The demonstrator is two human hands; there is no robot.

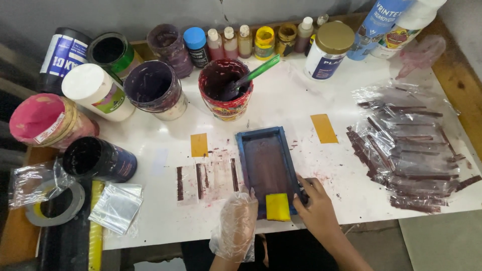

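Note:
A small blue-framed printing screen (266,160) with a dark maroon mesh lies flat on the white table (301,100). A yellow squeegee block (277,207) rests on its near end. My left hand (235,225), in a clear plastic glove, presses on the frame's near left corner. My right hand (316,206), bare, grips the frame's near right edge beside the yellow block. An open red tub of maroon ink (226,89) with a green stirring stick (258,70) stands just behind the screen.
Several paint tubs and small bottles (236,42) crowd the back and left. Clear plastic pouches with maroon stripes (406,150) lie spread at the right. Two yellow tape pieces (324,128) and maroon printed stripes (206,179) mark the table; tape rolls (55,203) sit left.

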